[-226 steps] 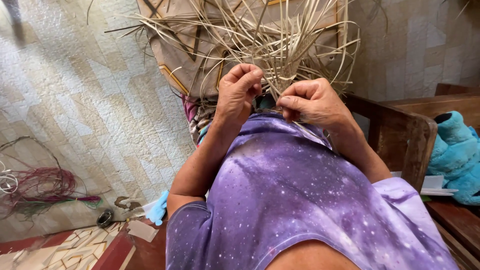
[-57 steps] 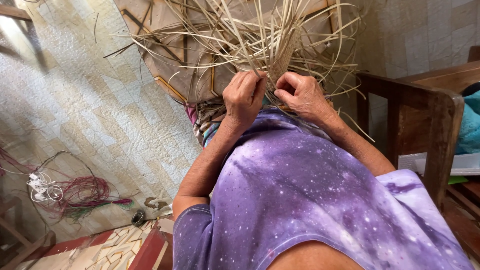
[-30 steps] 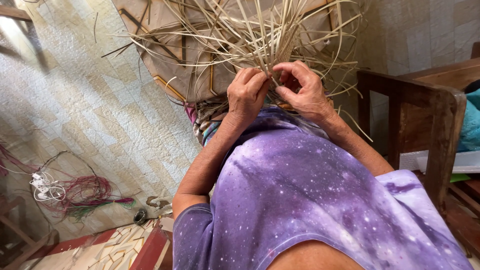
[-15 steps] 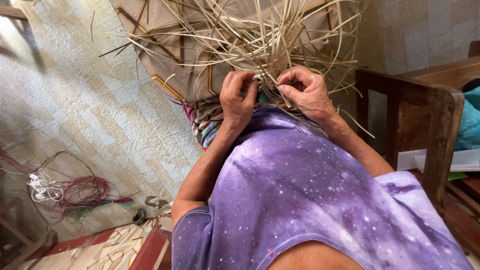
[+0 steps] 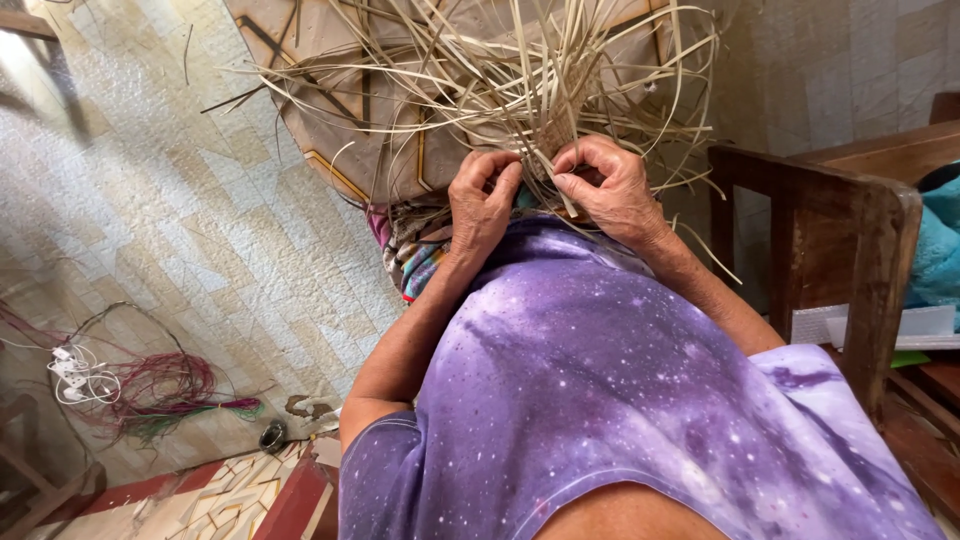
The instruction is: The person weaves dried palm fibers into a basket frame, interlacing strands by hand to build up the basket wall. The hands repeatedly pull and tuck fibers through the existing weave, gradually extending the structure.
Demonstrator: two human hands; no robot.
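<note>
Both hands pinch the woven strips (image 5: pixel 545 130) on the lap, against the board (image 5: pixel 400 110): left hand (image 5: pixel 482 205) grip closed on strands, right hand (image 5: pixel 605 190) grip nipping one strip; loose springy ends could probably slip and loosen the weave

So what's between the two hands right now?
In the head view, a tight bunch of pale weaving strips runs up between the left hand and right hand; both hands pinch into it, fingertips nearly meeting.
</note>
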